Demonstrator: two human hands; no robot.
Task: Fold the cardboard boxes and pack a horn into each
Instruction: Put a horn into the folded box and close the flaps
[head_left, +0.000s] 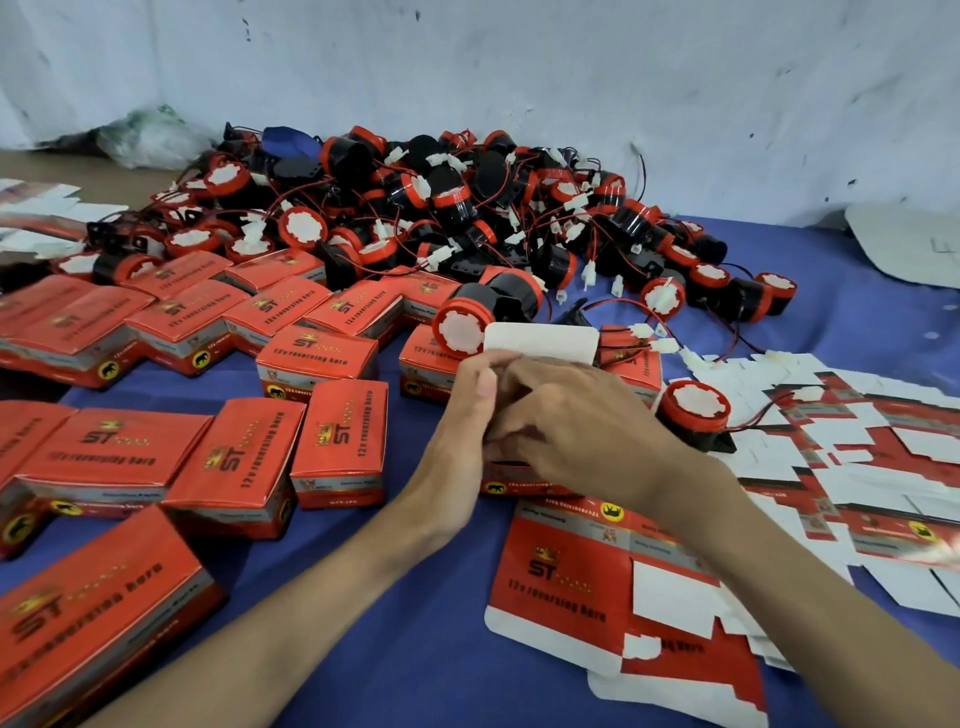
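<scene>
From where I stand, most of the open-topped box (519, 480) is lost behind the 2 hands at the middle of the frame. Only its red lower side and 1 white flap (543, 340), standing upright above the knuckles, show. The left hand (467, 415) curls its fingers round the box's left side, and the right hand (584, 431) lies over the top with fingers bent down onto it, so both are gripping it. I cannot tell whether a horn is inside. Both forearms run out of the bottom edge. In the upper middle, the heap of horns (441, 208) is a tangle of black bodies, red rims and thin wires, too knotted to count. 2 horns sit apart from it: 1 horn behind the flap (462, 325), resting on a closed box, and 1 horn beside the right hand (693, 410). The closed red boxes (234, 462) across the left half come to roughly 15, but several overlap and some are cut off at the left edge. The flat blanks (857, 457) on the right lie fanned over one another, uncountable, and 1 printed blank (561, 571) lies under the right forearm. All of this sits on a blue cloth (415, 623). In the upper left a crumpled plastic bag (145, 135) is blurred against the white wall (519, 78).
</scene>
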